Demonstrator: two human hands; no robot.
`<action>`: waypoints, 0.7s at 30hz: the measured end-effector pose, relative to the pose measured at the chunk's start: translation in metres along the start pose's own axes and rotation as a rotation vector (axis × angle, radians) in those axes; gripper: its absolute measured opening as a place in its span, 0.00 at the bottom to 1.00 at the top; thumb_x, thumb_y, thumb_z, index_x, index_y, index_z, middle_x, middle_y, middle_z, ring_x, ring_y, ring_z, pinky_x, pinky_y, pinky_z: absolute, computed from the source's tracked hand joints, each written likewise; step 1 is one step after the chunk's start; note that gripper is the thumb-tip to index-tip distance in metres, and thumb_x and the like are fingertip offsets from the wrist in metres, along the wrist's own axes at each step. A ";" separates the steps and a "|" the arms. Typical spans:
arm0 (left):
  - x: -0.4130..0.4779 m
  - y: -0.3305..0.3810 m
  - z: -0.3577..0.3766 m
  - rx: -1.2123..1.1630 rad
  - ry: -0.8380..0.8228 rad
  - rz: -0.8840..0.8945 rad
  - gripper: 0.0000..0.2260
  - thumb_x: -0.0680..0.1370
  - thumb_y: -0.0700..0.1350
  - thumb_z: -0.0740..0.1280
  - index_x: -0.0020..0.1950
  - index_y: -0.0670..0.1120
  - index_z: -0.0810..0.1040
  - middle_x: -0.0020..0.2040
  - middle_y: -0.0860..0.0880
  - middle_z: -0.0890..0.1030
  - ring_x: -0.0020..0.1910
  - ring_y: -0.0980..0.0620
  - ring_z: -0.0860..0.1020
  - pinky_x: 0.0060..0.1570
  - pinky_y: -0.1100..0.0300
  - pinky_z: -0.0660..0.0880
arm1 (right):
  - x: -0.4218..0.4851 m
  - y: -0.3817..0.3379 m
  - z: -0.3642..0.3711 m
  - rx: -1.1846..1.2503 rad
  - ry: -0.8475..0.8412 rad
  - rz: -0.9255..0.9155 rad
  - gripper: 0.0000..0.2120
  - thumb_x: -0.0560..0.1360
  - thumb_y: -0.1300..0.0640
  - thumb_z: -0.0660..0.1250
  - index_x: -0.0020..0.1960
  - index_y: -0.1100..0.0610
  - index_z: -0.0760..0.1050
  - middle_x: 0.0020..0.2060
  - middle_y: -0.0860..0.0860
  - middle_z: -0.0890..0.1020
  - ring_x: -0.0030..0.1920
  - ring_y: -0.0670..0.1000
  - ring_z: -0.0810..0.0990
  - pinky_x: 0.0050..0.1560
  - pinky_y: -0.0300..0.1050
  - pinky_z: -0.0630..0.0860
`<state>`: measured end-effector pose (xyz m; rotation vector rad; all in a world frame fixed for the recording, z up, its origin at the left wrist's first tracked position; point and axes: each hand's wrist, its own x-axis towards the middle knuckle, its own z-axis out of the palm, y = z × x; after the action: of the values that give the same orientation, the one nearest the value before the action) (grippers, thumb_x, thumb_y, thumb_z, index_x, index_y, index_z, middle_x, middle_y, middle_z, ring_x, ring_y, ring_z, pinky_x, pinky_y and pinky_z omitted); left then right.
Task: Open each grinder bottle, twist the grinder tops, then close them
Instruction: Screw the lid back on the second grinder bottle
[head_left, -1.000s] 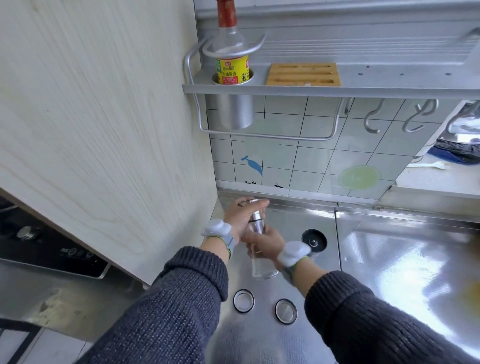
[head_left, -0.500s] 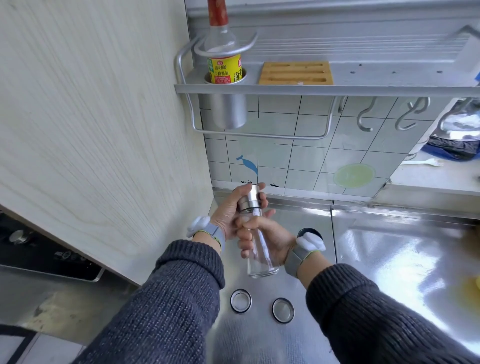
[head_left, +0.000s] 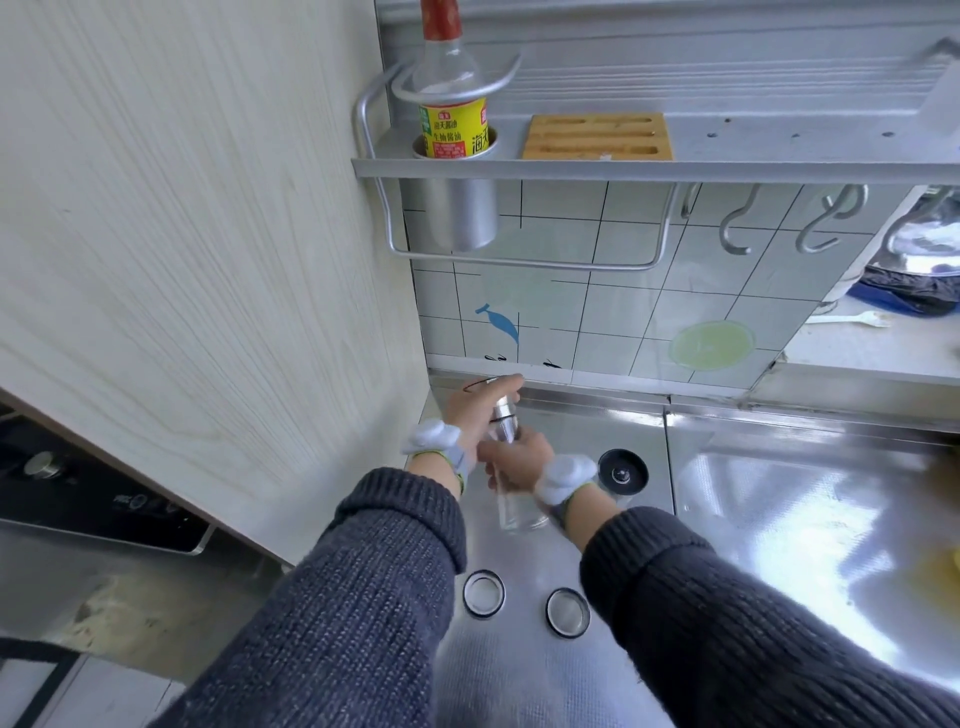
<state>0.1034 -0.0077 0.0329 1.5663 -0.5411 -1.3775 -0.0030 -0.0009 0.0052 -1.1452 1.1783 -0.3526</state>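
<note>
I hold a clear glass grinder bottle (head_left: 514, 512) upright over the steel counter (head_left: 779, 493). My right hand (head_left: 519, 460) is wrapped around its glass body. My left hand (head_left: 478, 410) grips the metal grinder top (head_left: 505, 410) at the bottle's upper end. A second grinder bottle (head_left: 622, 473), seen from above with its black open top, stands just right of my right wrist. Two round clear lids (head_left: 483, 593) (head_left: 568, 612) lie flat on the counter in front of me, between my forearms.
A tall wooden panel (head_left: 208, 260) rises close on the left. A metal wall rack (head_left: 623, 166) above holds a soy sauce bottle (head_left: 453, 104) and a wooden block (head_left: 597, 136), with hooks below. The tiled wall stands behind the counter. A dark stove (head_left: 78, 488) sits at lower left.
The bottle has come lower and nearer the counter than half a second ago. My left hand's fingers have shifted around the metal top. My right hand stays on the glass.
</note>
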 end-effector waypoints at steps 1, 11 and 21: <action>-0.003 0.000 -0.009 -0.081 -0.152 -0.042 0.12 0.74 0.54 0.76 0.46 0.47 0.82 0.45 0.47 0.85 0.42 0.50 0.81 0.40 0.56 0.77 | -0.007 -0.003 -0.006 0.190 -0.219 0.040 0.06 0.71 0.58 0.69 0.47 0.57 0.77 0.33 0.52 0.78 0.31 0.52 0.77 0.39 0.53 0.78; -0.003 0.007 -0.013 -0.093 -0.225 0.008 0.15 0.74 0.54 0.76 0.50 0.44 0.81 0.43 0.46 0.84 0.39 0.51 0.81 0.46 0.56 0.80 | -0.010 -0.005 -0.005 0.335 -0.332 0.016 0.02 0.76 0.59 0.68 0.44 0.56 0.76 0.32 0.52 0.77 0.29 0.51 0.76 0.37 0.45 0.78; -0.016 -0.003 0.000 0.431 0.106 0.426 0.26 0.65 0.59 0.82 0.56 0.53 0.75 0.47 0.57 0.83 0.44 0.56 0.83 0.44 0.64 0.79 | 0.014 0.016 -0.002 -0.244 0.134 -0.315 0.28 0.70 0.43 0.72 0.67 0.49 0.70 0.56 0.46 0.82 0.57 0.45 0.82 0.59 0.43 0.77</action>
<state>0.0985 0.0069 0.0389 1.7185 -1.0901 -0.8844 -0.0044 -0.0056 -0.0152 -1.5465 1.1803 -0.5431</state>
